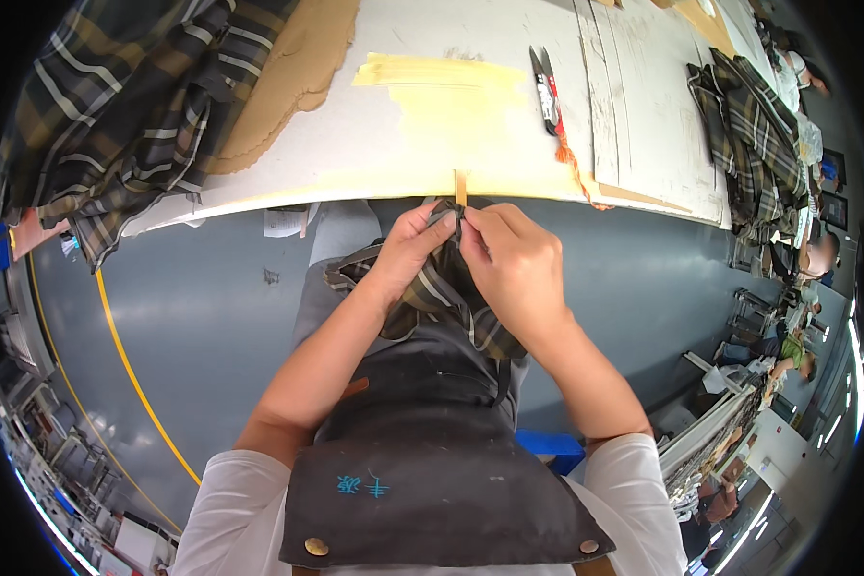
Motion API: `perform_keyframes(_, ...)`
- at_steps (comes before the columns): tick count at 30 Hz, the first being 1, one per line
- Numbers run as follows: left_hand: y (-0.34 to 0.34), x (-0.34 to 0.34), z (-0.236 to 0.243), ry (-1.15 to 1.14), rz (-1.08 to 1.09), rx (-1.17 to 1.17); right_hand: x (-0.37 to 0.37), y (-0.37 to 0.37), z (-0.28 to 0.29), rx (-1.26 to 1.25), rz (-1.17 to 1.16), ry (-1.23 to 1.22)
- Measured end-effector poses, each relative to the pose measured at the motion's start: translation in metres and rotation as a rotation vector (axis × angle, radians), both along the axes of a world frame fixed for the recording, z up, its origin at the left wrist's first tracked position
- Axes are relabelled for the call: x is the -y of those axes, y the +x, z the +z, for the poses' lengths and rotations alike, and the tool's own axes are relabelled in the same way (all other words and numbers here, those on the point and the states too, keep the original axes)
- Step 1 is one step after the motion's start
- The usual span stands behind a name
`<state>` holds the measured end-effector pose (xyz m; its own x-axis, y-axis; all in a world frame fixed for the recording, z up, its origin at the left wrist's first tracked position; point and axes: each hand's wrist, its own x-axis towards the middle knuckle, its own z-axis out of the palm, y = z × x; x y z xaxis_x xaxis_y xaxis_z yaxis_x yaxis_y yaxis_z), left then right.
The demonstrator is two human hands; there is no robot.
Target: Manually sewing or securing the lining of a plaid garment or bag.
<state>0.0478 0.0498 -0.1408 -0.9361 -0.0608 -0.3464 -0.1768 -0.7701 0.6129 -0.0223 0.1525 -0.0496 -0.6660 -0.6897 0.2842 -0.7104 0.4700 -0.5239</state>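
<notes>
Thumbs and fingertips press together at the upper center of the frame as the left hand (413,248) and the right hand (518,257) pinch the dark upper edge of a plaid cloth (437,293), just below a narrow tan strip (461,186) at the table's rim. The cloth hangs between the wrists in brown, black and white checks, over the lap of a worker in a dark apron (432,480) and white sleeves (627,494). Beyond the hands, a pale worktable (322,154) spans the top of the frame, marked by yellow tape (442,72). Right of the tape lie thread snips (545,91), an orange thread tassel (564,152) trailing from their handle. Brown paper (302,77) and a plaid heap (115,106) fill the upper left; another plaid pile (754,125) sits upper right. Below stretches a gray floor (182,317), crossed at left by a yellow line (131,361). At the right edge, a co-worker in green (790,350) is seated.
</notes>
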Motion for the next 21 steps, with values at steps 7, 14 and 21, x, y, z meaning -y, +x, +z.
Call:
perform_keyframes(7, -0.002, 0.003, 0.010, -0.093, -0.025, 0.008, 0.016, -0.006, 0.017, -0.318, 0.214, 0.436)
perform_keyframes(14, -0.004, -0.001, 0.005, -0.082, 0.008, -0.015, 0.013, -0.020, 0.016, -0.385, 0.246, 0.508)
perform_keyframes(21, 0.001, 0.002, -0.008, -0.045, -0.003, -0.040, -0.037, -0.051, 0.031, 0.251, -0.124, 0.344)
